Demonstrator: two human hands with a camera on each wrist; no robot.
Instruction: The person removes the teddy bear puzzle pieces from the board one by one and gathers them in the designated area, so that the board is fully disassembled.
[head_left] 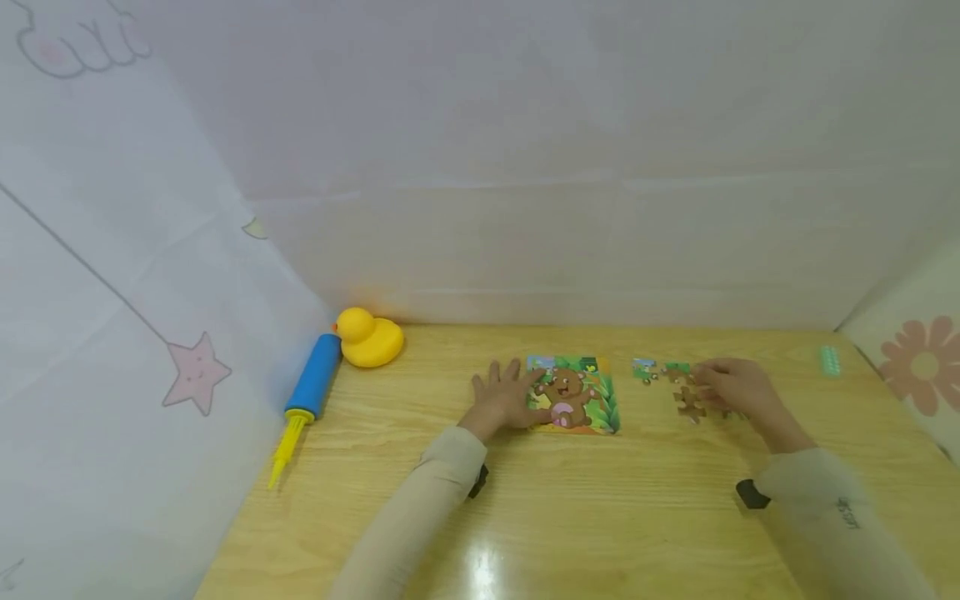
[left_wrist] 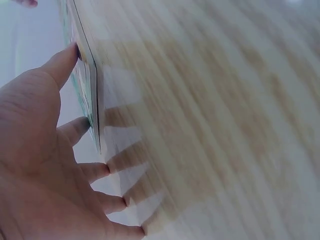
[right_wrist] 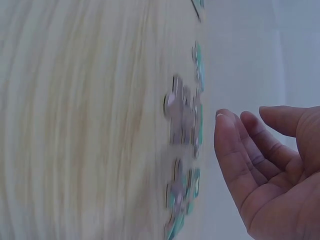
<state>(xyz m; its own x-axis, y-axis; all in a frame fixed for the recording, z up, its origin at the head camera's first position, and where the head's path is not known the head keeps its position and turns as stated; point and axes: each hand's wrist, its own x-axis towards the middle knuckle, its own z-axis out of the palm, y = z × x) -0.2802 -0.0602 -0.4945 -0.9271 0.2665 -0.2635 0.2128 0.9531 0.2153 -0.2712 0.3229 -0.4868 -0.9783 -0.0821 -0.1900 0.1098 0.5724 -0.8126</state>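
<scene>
A bear jigsaw puzzle in its flat board lies on the wooden table, left of the loose pieces. My left hand is spread at its left side; the left wrist view shows the thumb and a finger touching the board's edge, with other fingertips on the table. Over the loose pieces at right hovers my right hand. In the right wrist view its fingers bend loosely, with nothing seen between them. A brown puzzle piece and a blue-green piece lie near it; others are partly hidden under the hand.
A yellow rubber duck and a blue hand pump with a yellow nozzle lie at the left, beside the curtain. A small mint-green object is at the far right. Pale cloth hangs behind the table.
</scene>
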